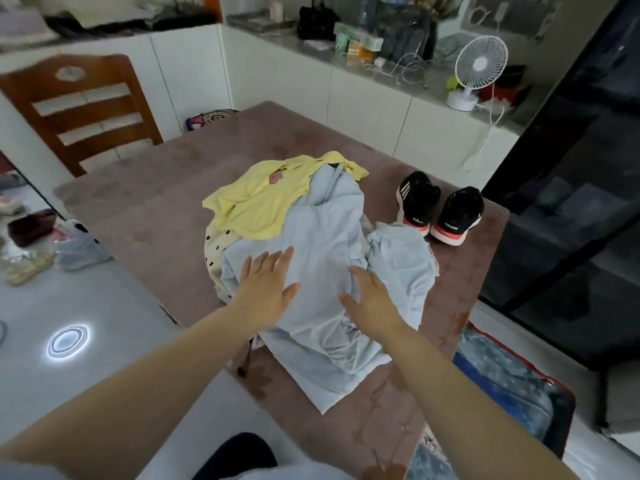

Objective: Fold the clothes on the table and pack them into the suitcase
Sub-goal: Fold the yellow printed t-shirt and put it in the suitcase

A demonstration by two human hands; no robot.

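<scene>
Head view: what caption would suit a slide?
Left hand and right hand rest on a light blue garment atop the clothes pile, black sneakers nearby.

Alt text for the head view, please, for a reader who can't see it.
The left hand and right hand rest flat on a light blue garment topping a clothes pile on a brown table. A yellow garment and a dotted cream garment lie partly under it. Black sneakers stand to its right, and a suitcase sits beside the table.
</scene>
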